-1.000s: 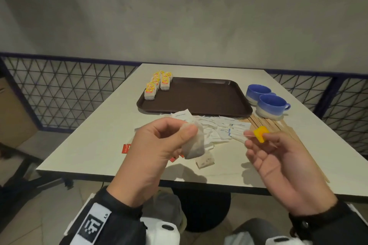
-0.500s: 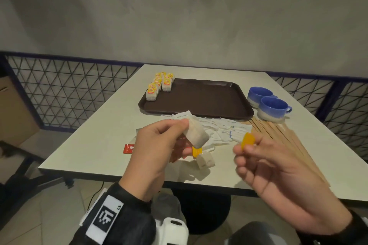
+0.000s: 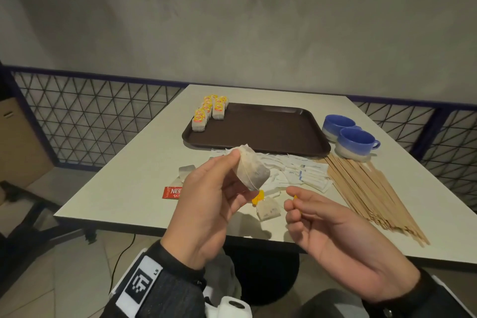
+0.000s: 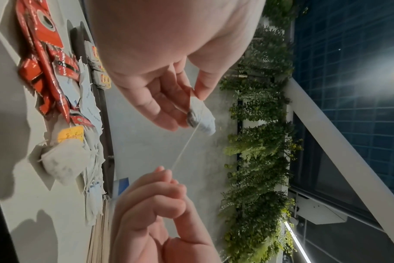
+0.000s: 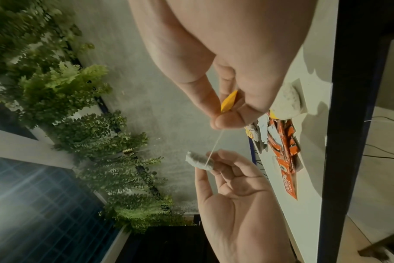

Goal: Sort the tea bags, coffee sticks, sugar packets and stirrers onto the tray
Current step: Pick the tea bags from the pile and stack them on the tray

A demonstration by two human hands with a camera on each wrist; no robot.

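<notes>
Holding a tea bag [image 3: 251, 171] up over the near edge of the table [image 3: 124, 175], our left hand [image 3: 206, 204] pinches its top between the thumb and the first finger, and the other fingers are bent loosely under it. Our right hand [image 3: 333, 230] is just beside it, with the thumb and curled fingers pinching the little yellow tag [image 5: 229, 101]. A thin white string [image 4: 184, 146] runs tight from the tag to the bag, as we see from both wrist views. Both hands are in the air and do not touch the table. Below them another tea bag [image 3: 268, 209] lies flat on the table with its own yellow tag [image 3: 258, 197] next to it. A red coffee stick [image 3: 171, 191] peeks out from behind our left hand, and the left wrist view shows a heap of red coffee sticks [image 4: 47, 71] there. Behind the hands is a messy pile of white sugar packets [image 3: 302, 175]. To the right of that lie many wooden stirrers [image 3: 366, 193] side by side. The brown tray [image 3: 271, 131] sits farther back, and two rows of tea bags [image 3: 209, 113] stand in its far left corner. Two blue cups [image 3: 353, 137] stand on the table just right of the tray.
</notes>
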